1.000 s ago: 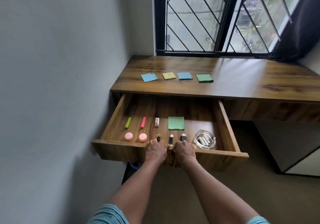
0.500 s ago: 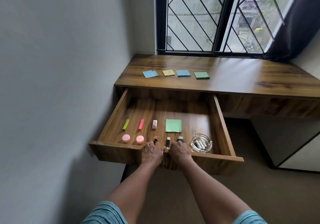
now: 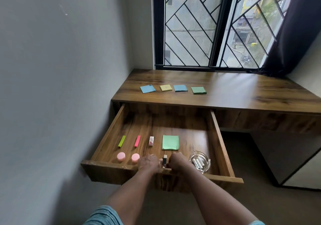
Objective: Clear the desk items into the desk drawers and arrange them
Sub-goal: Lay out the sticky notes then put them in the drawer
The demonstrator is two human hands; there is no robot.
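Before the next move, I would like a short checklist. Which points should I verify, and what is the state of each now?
1. Drawer open enough: ok; the drawer is pulled far out.
2. Room inside: ok; wood floor shows behind the light green pad.
3. Desk cleared: not ok; left blue pad, yellow pad, right blue pad and dark green pad lie on the desk.
4. Hands free: not ok; left hand and right hand hold the drawer front.
5. Glass dish apart from the right hand: ok.
6. Things under the hands: cannot tell.
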